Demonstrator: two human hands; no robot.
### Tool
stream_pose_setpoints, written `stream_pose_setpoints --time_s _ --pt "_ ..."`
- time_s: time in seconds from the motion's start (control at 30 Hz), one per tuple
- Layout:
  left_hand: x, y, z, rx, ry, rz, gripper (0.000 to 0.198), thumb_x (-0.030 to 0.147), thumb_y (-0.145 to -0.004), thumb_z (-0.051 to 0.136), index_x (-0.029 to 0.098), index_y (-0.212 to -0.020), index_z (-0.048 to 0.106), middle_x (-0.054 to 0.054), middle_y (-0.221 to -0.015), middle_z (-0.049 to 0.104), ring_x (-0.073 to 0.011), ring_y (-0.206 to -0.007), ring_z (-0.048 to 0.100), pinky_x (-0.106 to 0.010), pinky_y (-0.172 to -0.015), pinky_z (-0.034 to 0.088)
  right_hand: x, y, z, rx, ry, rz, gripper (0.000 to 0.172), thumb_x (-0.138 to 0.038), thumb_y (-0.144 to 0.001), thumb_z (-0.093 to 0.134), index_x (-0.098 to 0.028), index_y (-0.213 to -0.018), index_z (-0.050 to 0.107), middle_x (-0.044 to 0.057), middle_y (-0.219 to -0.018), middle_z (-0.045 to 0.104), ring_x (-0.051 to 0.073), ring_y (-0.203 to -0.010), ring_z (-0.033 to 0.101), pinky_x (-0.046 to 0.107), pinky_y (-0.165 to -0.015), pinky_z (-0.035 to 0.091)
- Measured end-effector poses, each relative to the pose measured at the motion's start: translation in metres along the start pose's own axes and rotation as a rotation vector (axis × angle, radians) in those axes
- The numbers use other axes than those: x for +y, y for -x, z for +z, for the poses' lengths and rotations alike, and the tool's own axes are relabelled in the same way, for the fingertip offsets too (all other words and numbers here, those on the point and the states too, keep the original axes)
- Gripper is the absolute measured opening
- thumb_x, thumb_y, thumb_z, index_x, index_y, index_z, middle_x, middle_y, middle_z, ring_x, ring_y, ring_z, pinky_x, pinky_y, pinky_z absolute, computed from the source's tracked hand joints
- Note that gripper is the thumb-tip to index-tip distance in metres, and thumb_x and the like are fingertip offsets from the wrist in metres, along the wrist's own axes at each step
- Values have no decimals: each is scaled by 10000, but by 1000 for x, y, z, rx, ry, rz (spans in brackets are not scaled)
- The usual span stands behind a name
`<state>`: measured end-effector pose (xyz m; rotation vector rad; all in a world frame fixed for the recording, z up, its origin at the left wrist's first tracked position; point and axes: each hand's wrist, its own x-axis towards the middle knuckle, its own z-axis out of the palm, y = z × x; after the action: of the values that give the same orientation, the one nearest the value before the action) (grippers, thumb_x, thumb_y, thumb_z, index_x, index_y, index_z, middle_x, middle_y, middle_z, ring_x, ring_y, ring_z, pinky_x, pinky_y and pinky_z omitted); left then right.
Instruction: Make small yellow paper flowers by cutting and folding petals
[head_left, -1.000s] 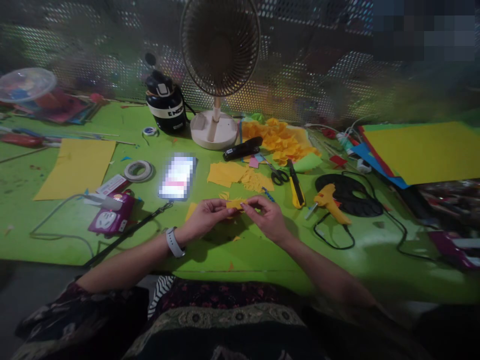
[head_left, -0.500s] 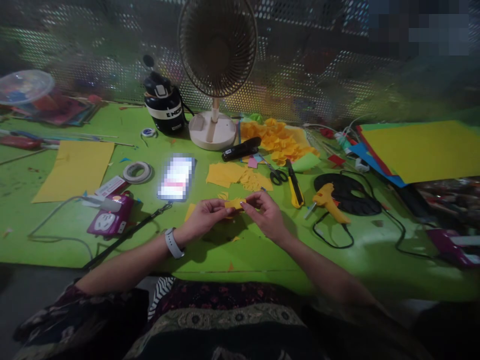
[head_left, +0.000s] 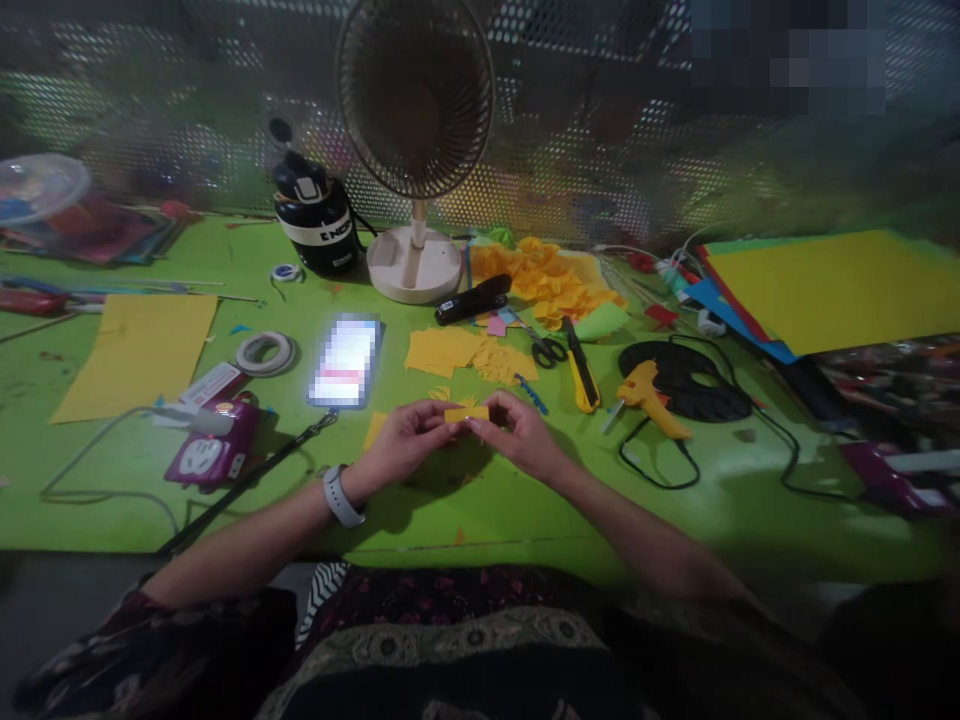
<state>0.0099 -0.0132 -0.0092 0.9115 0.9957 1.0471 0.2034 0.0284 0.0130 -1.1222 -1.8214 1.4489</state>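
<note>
Between my two hands is a small strip of yellow-orange paper (head_left: 466, 413), held above the green table. My left hand (head_left: 409, 436), with a grey watch (head_left: 343, 496) on its wrist, pinches the left end. The fingers of my right hand (head_left: 523, 437) are closed on the right end, thumb in front. Just beyond my hands lie cut yellow paper pieces (head_left: 444, 350) and a heap of small yellow scraps (head_left: 501, 360). A twisted blue piece (head_left: 532, 393) lies near my right fingers. Part of another yellow sheet (head_left: 374, 428) shows beside my left hand.
Scissors (head_left: 548, 350), a yellow utility knife (head_left: 582, 375), a glue gun (head_left: 649, 400) and a black stapler (head_left: 472, 300) lie near my right side. To the left are a lit phone (head_left: 345, 360), a tape roll (head_left: 265, 353) and a purple power strip (head_left: 212, 445). Behind stands a fan (head_left: 415, 262).
My right thumb has shifted left along the strip, closer to my left thumb. The blue twisted piece shows more fully now. The whole view has turned slightly right.
</note>
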Motion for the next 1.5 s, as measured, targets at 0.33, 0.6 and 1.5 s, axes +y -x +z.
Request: stream_pose_setpoints --time_s 0.33,0.6,1.5 --pt "1 1 2 14 -75 87 381 349 -788 745 146 -1103 678 -80 -925 777 -153 -840 729 -288 -806 585 4 -2 -1 -73 -146 27 315 -465 -795 693 -208 -824 512 -30 -724 538 130 -667 547 276 -625 462" --pt "4 4 3 -8 -99 99 373 345 -793 747 151 -1104 684 -87 -950 778 -155 -862 734 -278 -812 581 -4 -2 -3 -33 -62 53 414 -583 -829 628 -200 -723 512 -36 -614 513 116 -559 501 254 -530 398" --pt "4 -1 -2 -19 -106 -47 406 319 -751 795 161 -1099 657 -9 -693 679 -103 -585 607 -204 -503 402 3 -3 -4 -102 160 -35 436 -619 -888 528 -204 -756 508 -27 -623 545 131 -580 521 261 -554 395"
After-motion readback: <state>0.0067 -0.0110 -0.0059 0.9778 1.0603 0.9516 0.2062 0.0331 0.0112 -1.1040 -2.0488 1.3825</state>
